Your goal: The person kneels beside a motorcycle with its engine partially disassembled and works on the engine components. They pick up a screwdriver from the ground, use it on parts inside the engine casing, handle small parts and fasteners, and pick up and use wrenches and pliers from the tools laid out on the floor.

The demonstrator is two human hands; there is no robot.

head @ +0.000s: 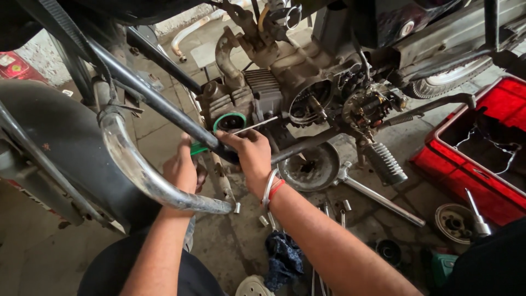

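Observation:
A motorcycle engine with its side covers off hangs in the frame ahead of me. My left hand reaches up under the frame tube and grips a green-handled tool. My right hand is closed around a thin metal rod that points up to the right, just below a green ring on the cylinder end. The right wrist wears bangles and a red thread. A chrome crash guard curves in front of my left forearm.
A red plastic crate stands at right. On the floor lie a round metal pan, a long wrench, several sockets and rods, a dark blue rag and a clutch drum. The footpeg juts out below the engine.

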